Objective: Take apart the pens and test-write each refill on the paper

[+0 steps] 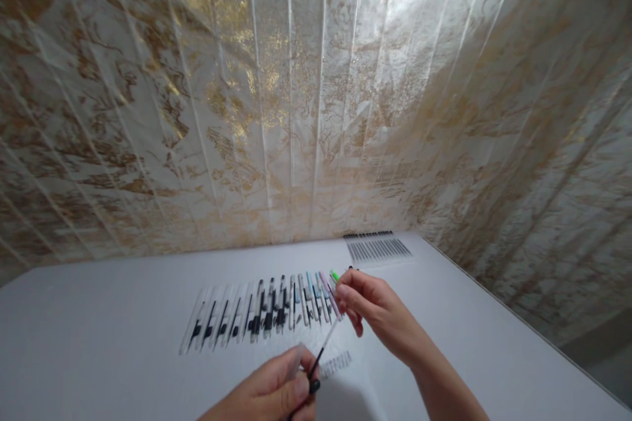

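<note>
Low in the view, my left hand (284, 385) is closed around pen parts, among them a pale translucent barrel (295, 363) and a small black piece (315, 386) by the thumb. A thin pen refill (324, 345), dark below and clear above, slants from it up to my right hand (368, 302). The right fingers are pinched together at the refill's upper end; their exact grip is partly hidden. Just beyond lies a row of pens taken apart: clear barrels (192, 319) with dark refills, black-gripped pens (269, 309), and pastel ones (311, 289). A green pen (334, 275) shows behind the right fingers.
A set of thin dark refills (378, 248) lies in a neat row at the table's back right. Several tiny parts (336, 364) are lined up near my left hand. The white table (99, 329) meets a gold-patterned, shiny wall covering (222, 112) behind.
</note>
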A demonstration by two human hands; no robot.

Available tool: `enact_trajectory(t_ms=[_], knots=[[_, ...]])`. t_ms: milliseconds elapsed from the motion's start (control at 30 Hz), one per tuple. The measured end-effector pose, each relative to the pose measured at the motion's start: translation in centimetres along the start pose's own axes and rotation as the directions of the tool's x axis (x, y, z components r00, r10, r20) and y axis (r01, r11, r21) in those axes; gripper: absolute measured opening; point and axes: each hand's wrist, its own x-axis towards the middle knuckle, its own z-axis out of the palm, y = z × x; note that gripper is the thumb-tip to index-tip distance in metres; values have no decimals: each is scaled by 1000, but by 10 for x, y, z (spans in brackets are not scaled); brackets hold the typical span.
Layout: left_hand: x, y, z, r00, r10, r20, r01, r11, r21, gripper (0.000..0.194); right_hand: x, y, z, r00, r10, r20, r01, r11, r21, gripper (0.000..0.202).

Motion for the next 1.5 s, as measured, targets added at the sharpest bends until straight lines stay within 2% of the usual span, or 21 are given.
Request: enact_trajectory(t_ms=[133, 233, 300, 367, 433, 500, 533, 600, 667, 700, 767, 867, 933, 1067, 1133, 1200, 1267, 1333, 1400, 1467, 1500], knots=[[-2, 4, -1, 999, 22, -24, -20, 998, 56, 36, -2, 2, 7, 983, 73, 170, -94, 988, 119, 34], [-5, 7, -1, 999, 36, 14, -37, 994, 100, 39, -1, 2, 9, 989, 57, 140, -78, 986, 148, 32], [-6, 6, 0, 999, 1, 40, -5, 995, 100, 39, -2, 0, 7, 993, 40, 111, -56, 988, 141, 32], [-6, 4, -1, 998, -50, 47, 47, 997, 69, 38, -4, 1, 4, 989, 59, 135, -75, 990, 115, 29], [-5, 3, -1, 996, -85, 33, 84, 995, 45, 39, -8, 2, 3, 970, 118, 210, -131, 990, 49, 23], [-2, 3, -1, 998, -63, -30, 63, 998, 17, 41, -12, 4, 4, 945, 182, 271, -172, 983, -58, 15], [0, 4, 0, 995, -26, -94, 25, 1000, -12, 44, -14, 6, 6, 939, 203, 278, -177, 977, -117, 11], [4, 9, 1, 958, 89, -271, -112, 991, -70, 49, -17, 9, 13, 941, 222, 255, -170, 962, -213, 8], [6, 14, 3, 878, 191, -438, -253, 963, -88, 52, -18, 15, 25, 944, 232, 234, -174, 954, -242, 8], [7, 16, 4, 841, 230, -491, -307, 948, -82, 52, -17, 19, 33, 943, 237, 235, -183, 955, -233, 8], [7, 19, 7, 794, 277, -541, -371, 926, -70, 50, -16, 30, 51, 938, 246, 243, -206, 962, -179, 13], [6, 22, 11, 771, 311, -556, -422, 903, -80, 46, -15, 48, 74, 921, 262, 287, -242, 965, -103, 4], [3, 26, 12, 757, 334, -562, -456, 886, -88, 43, -17, 52, 80, 911, 264, 318, -227, 963, -148, 7], [-2, 35, 3, 720, 426, -548, -516, 857, -11, 38, -26, 32, 65, 911, 213, 354, -75, 928, -364, 13], [-4, 36, -5, 734, 475, -484, -490, 865, 107, 38, -30, 12, 50, 903, 231, 363, -127, 949, -289, 12], [-4, 33, -9, 770, 491, -407, -436, 871, 226, 39, -33, -6, 39, 923, 218, 318, -165, 968, -187, 12], [-1, 29, -9, 796, 485, -363, -395, 869, 297, 38, -36, -17, 34, 931, 215, 295, -154, 964, -217, 12], [2, 25, -7, 790, 483, -377, -373, 867, 330, 37, -37, -17, 36, 942, 200, 270, -84, 919, -386, 13], [6, 21, -8, 758, 497, -422, -345, 855, 387, 36, -35, -10, 44, 957, 154, 245, 17, 815, -579, 14], [9, 17, -17, 719, 519, -462, -310, 835, 456, 35, -34, 3, 54, 957, 133, 257, 96, 691, -716, 15], [10, 14, -24, 704, 529, -474, -292, 824, 486, 35, -34, 9, 59, 943, 146, 301, 138, 649, -748, 15]])
